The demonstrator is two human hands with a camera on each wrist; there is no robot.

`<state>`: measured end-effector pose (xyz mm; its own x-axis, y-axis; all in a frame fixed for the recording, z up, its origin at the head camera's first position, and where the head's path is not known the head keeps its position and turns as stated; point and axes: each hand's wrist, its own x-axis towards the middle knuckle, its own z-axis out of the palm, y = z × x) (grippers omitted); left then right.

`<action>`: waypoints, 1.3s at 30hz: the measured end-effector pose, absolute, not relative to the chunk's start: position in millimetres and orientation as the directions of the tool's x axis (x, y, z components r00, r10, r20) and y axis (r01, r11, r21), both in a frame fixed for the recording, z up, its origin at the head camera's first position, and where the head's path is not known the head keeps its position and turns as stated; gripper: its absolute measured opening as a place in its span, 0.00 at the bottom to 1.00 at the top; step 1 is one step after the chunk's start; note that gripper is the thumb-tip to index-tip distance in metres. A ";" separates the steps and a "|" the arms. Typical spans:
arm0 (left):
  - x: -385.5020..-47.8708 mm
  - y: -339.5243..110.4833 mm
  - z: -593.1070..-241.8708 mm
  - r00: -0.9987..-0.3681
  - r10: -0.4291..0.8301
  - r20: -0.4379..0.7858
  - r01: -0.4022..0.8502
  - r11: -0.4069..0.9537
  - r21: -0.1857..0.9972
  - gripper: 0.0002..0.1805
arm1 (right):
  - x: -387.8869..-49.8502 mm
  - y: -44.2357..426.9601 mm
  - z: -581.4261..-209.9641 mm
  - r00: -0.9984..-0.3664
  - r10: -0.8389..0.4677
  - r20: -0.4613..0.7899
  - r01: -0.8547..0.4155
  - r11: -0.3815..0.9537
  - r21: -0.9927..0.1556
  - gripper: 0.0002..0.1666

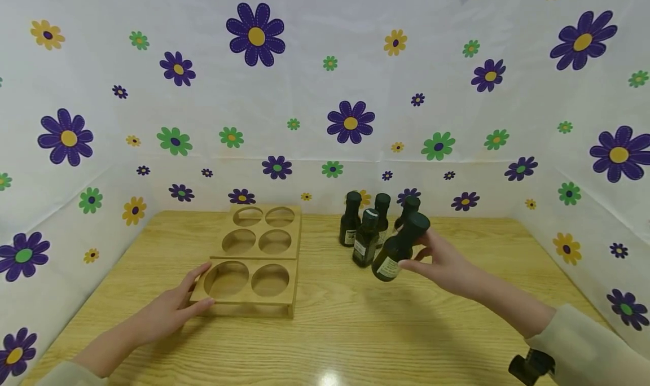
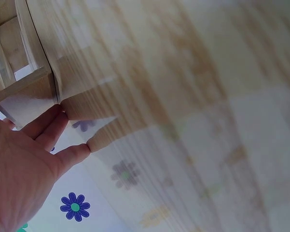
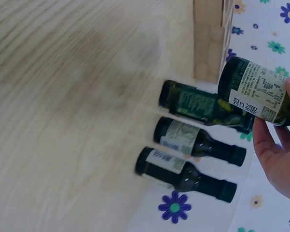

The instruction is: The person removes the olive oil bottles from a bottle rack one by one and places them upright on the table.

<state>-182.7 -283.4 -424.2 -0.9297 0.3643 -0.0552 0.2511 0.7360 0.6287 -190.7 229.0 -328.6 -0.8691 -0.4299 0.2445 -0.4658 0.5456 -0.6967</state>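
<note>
My right hand (image 1: pixel 447 264) grips a dark glass bottle (image 1: pixel 398 250) with a black cap and a pale printed label. The bottle is tilted, cap toward the upper right, and held off the table; the right wrist view shows its label and base close up. Just behind it stand several similar bottles, among them a square-sided bottle (image 1: pixel 364 242). My left hand (image 1: pixel 170 307) rests at the front left corner of a stepped wooden rack (image 1: pixel 254 304) with round holes. In the left wrist view its fingers (image 2: pixel 53 128) are fairly straight, fingertips on the table beside the rack.
The wooden table (image 1: pixel 335 329) is bounded by a white flower-printed cloth (image 1: pixel 304 92) at the back and sides. The rack's rear level stands higher than its front one. A black device (image 1: pixel 530 366) is strapped at the right sleeve.
</note>
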 end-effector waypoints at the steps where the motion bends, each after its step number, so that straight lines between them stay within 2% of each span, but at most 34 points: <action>1: -182.6 -283.4 -423.9 -0.929 0.365 -0.055 0.252 0.737 0.627 0.41 | -191.1 231.9 -331.5 -0.869 -0.427 0.250 -0.470 0.550 -0.690 0.32; 8: -180.8 -285.6 -422.6 -0.932 0.357 -0.068 0.239 0.744 0.624 0.42 | -203.0 246.8 -350.2 -0.868 -0.414 0.274 -0.486 0.597 -0.638 0.31; 18: -180.1 -285.2 -419.8 -0.932 0.359 -0.051 0.252 0.743 0.620 0.42 | -235.2 256.3 -369.8 -0.918 -0.342 0.201 -0.390 0.681 -0.619 0.37; 30: -181.9 -284.4 -420.6 -0.928 0.369 -0.043 0.265 0.738 0.621 0.41 | -253.7 246.1 -385.1 -0.921 -0.345 0.181 -0.380 0.698 -0.607 0.31; 39: -181.6 -282.5 -421.0 -0.929 0.366 -0.055 0.253 0.738 0.626 0.41 | -261.4 243.7 -384.9 -0.942 -0.318 0.109 -0.316 0.727 -0.610 0.37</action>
<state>-181.6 -282.5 -421.0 -0.9290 0.3659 -0.0550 0.2534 0.7376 0.6259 -261.4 243.7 -384.9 -0.9418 -0.3178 0.1095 -0.3161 0.7268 -0.6098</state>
